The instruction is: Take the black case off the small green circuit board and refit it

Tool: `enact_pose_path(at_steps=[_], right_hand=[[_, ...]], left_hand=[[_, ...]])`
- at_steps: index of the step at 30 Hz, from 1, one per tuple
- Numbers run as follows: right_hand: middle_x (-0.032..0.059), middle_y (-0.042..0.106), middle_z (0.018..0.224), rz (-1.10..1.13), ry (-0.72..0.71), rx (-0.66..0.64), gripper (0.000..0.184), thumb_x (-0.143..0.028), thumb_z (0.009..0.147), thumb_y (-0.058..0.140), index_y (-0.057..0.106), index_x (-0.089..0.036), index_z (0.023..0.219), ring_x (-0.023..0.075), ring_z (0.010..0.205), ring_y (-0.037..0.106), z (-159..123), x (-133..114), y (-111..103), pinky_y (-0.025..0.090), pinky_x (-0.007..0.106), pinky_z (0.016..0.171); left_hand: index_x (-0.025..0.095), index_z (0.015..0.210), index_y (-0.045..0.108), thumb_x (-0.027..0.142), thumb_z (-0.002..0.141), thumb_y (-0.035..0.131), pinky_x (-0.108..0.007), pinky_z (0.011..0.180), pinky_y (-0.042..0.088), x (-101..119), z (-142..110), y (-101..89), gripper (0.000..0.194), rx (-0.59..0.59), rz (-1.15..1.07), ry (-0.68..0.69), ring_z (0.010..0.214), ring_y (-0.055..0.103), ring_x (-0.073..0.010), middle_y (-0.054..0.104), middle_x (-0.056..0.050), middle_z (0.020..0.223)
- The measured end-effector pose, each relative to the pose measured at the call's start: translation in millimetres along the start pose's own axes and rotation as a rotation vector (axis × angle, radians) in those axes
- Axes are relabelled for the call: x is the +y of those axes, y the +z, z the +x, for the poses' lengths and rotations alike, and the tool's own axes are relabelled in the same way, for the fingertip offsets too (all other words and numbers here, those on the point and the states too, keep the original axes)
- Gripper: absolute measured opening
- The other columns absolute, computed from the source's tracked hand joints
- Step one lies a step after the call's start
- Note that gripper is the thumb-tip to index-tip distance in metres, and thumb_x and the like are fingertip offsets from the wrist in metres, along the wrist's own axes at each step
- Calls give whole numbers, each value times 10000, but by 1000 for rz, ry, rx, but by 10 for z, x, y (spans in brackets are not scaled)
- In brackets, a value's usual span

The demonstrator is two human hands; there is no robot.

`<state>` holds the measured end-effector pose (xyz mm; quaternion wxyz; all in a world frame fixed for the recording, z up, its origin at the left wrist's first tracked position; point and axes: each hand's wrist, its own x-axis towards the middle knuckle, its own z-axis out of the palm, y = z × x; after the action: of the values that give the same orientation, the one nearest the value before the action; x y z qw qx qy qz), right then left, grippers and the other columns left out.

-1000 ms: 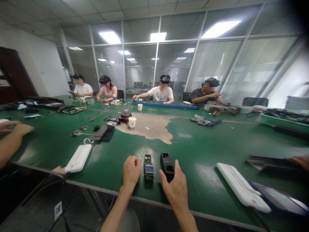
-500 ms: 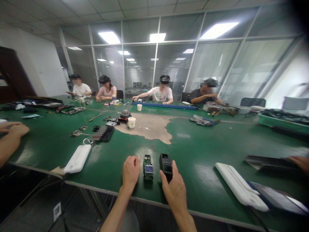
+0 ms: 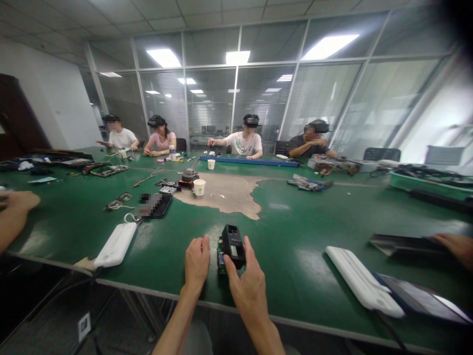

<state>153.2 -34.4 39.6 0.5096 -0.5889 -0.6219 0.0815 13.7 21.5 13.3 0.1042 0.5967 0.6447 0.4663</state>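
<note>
My right hand (image 3: 248,285) grips a black plastic housing (image 3: 232,237) with cut-out openings, thumb on one side and fingers on the other. It is tilted over a small green circuit board (image 3: 220,264) with a display, hiding most of that board. Whether the two touch, I cannot tell. My left hand (image 3: 197,262) rests on the table just left of the board, fingers curled closed, with nothing seen in them.
The green table (image 3: 295,291) carries white power banks (image 3: 116,244) on both sides, eyeglasses (image 3: 117,202), a paper cup (image 3: 199,187) and grey gloves (image 3: 308,182). Several people sit across. Other people's hands show at left (image 3: 18,207) and right (image 3: 456,249).
My right hand has closed on the black housing, lifted it and carried it left over the circuit board. My left hand stays beside the board. The view has shifted slightly.
</note>
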Motion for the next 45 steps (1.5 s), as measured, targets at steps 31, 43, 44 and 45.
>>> enact_pose_path(at_steps=[31,43,44,45], right_hand=[[196,604,1200,-276,-78,-132,677,-321,857,532,293,-60,1434,305,994,603,-131,19,239,496,430,841],[181,452,1404,-58,-144,-88,662,-343,889,516,266,-102,1454,282,1247,470,-210,172,320,414,472,1011],[180,455,1402,-66,-149,-85,641,-332,897,503,275,-100,1450,278,1246,470,-229,192,335,414,468,1012],[182,457,1400,-77,-154,-81,625,-323,904,494,282,-95,1445,276,1246,471,-247,211,349,416,466,1012]], left_hand=[[208,660,569,454,955,300,-268,674,381,35,-16,-18,469,6,-13,-1,699,566,-164,608,-45,709],[214,655,502,436,936,352,-251,638,356,6,-10,8,388,34,14,14,662,518,-151,565,-18,681],[213,663,503,432,939,344,-250,638,356,10,-11,6,387,37,9,12,666,520,-151,567,-19,685],[213,670,506,429,941,337,-249,637,357,12,-13,5,385,39,3,10,667,522,-152,570,-19,689]])
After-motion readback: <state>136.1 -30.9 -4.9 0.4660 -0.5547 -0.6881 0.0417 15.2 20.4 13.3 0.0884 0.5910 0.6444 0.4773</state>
